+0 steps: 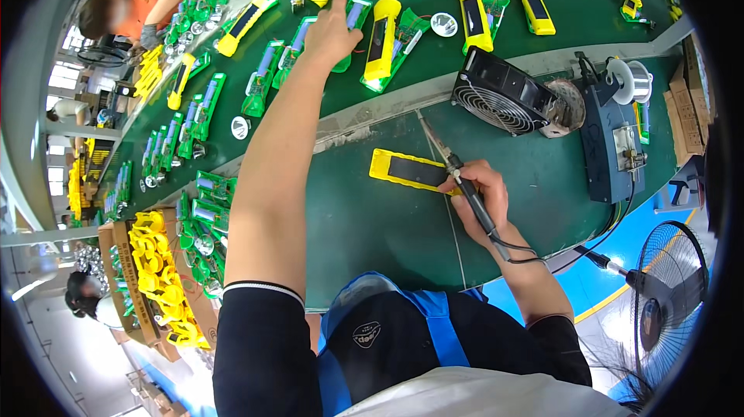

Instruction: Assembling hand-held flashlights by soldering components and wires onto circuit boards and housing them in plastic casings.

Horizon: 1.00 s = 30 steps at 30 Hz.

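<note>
— What is close to you?

— My right hand (477, 196) is closed around a thin black soldering iron (457, 173), tip up. Just beside it a flat yellow plastic case (411, 170) lies on the smooth green surface (372, 223).

— What could go wrong?

— I think the hot tip could melt the case, or its cord could snag.

— And farther away?

— My left hand (332, 29) reaches far out to the moving belt (434, 60) — its fingers press down on a green tray with a blue part (353, 18). I cannot tell if they grip it. It could slip, because shiny yellow torches (384, 37) crowd around it.
</note>
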{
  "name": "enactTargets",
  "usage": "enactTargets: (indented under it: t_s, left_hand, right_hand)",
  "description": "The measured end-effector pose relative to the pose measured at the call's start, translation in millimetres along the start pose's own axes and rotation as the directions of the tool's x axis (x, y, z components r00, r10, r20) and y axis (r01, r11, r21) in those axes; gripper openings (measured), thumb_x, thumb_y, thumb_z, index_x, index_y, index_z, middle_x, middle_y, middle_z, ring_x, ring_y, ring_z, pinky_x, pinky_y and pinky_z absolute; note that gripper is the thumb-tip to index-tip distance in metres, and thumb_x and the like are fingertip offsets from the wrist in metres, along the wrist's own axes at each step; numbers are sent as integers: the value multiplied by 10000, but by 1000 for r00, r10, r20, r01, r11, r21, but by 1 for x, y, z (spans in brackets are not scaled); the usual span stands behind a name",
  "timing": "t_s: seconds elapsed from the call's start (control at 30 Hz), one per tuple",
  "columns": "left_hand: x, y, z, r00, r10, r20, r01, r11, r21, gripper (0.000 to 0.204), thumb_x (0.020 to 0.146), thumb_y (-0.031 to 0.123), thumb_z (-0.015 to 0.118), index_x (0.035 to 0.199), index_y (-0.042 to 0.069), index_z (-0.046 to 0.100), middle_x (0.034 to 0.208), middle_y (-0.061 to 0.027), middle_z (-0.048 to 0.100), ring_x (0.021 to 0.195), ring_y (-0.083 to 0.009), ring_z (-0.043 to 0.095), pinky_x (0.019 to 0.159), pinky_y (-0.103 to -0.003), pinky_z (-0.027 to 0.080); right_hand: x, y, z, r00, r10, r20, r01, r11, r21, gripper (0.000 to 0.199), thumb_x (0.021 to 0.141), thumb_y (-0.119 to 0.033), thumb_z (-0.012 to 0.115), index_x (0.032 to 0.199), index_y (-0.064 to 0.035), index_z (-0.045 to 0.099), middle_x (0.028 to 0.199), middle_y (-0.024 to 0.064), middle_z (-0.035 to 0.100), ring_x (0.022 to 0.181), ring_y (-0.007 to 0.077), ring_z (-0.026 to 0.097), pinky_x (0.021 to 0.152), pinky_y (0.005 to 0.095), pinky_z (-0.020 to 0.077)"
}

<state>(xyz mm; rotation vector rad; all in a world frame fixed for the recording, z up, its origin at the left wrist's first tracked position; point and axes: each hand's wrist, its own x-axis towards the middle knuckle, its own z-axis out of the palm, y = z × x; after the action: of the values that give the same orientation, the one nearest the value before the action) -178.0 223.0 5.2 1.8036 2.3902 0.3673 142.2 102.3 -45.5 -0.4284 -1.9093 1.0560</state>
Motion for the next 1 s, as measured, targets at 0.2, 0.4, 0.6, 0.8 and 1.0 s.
enactTargets:
  t_s: [0.2,0.4,0.6,0.8,1.0]
  left_hand:
    - [-139,14,-63,983,159,94,-140,972,-187,469,768,175,627,1216,154,493,1153,-212,506,938,-342,562,824,-390,461]
    - [-304,26,-26,964,-37,263,264,242,-934,696,810,141,684,1369,29,284,1120,-117,499,986,-160,535,831,-285,455]
    - [-330,62,-12,923,22,384,375,165,-912,585,883,80,562,1389,69,270,1023,-115,555,896,-160,588,727,-270,497]
    - [-294,56,-8,795,592,-133,-596,721,-353,246,728,11,613,962,76,570,834,-70,524,743,-232,551,623,-333,478]
    - [-268,71,16,648,753,-115,-731,573,-371,183,691,55,651,831,77,535,849,-56,486,772,-215,503,638,-328,461]
  right_hand:
    - [-23,6,6,986,138,-97,-120,978,170,297,893,-85,503,1149,-47,357,932,121,524,804,212,619,760,337,486]
    - [7,-5,14,988,152,-40,-144,976,163,293,904,-124,518,1146,-13,394,936,116,580,853,199,614,817,325,472]
    - [4,-36,-23,965,160,-206,-202,958,-202,296,866,-96,559,1127,-30,436,939,103,574,884,166,561,819,283,436]
    - [-68,-64,-62,919,134,-372,-80,985,156,342,876,-286,577,1044,-17,450,945,148,539,824,200,518,754,346,413]
    - [-90,-50,-53,858,479,-187,-254,711,655,235,908,-250,467,976,-26,454,824,85,483,755,157,409,748,315,328]
